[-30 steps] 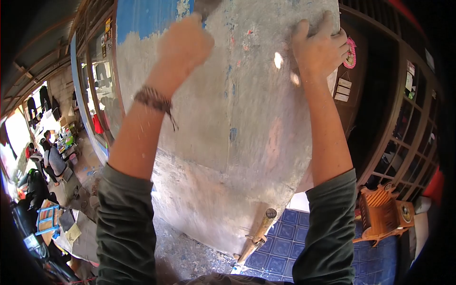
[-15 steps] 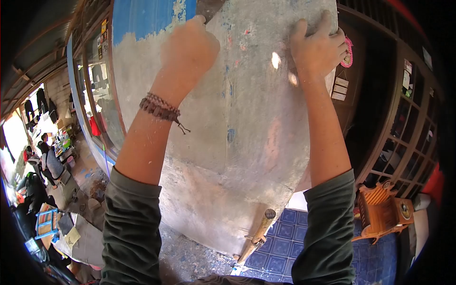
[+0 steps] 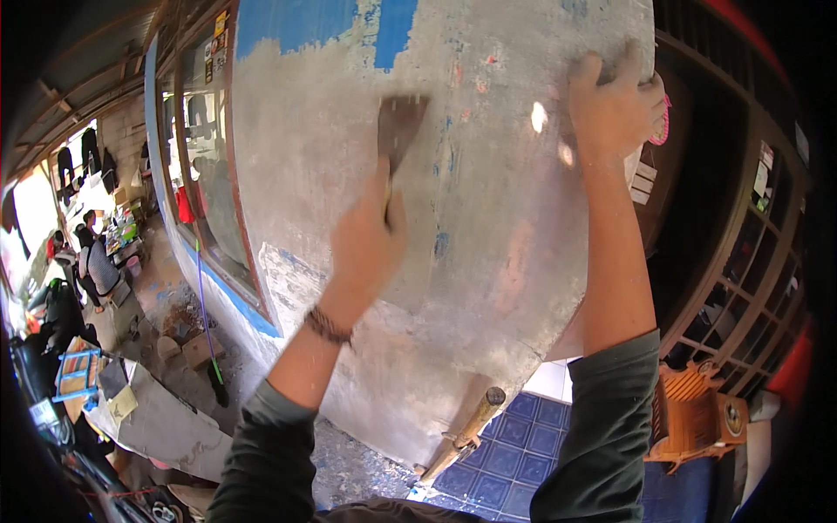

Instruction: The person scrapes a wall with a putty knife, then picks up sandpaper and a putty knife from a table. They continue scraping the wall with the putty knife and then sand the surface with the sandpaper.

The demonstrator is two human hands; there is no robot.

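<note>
My left hand [image 3: 368,248] is closed round the handle of a scraper [image 3: 402,131]. Its wide dark blade points up and lies over the bare grey face of the wall [image 3: 349,166]. Higher up, ragged patches of blue paint [image 3: 301,22] remain on the surface. At the wall's right-hand corner, my right hand [image 3: 615,109] grips the edge, thumb on the face and fingers bent round the side. Pink cord [image 3: 664,122] shows just beyond those fingers. A bracelet [image 3: 328,326] circles my left wrist.
A wooden stick [image 3: 471,431] leans at the wall's foot beside blue floor tiles [image 3: 514,453]. To the right stands a carved wooden chair [image 3: 689,410]. At left are a window [image 3: 209,157], a purple-handled broom [image 3: 207,322], a grey board [image 3: 166,427] and a seated person [image 3: 98,261].
My left hand has come down the wall with the scraper, bringing the blade onto bare grey surface. The view has shifted; my right hand keeps its place on the corner.
</note>
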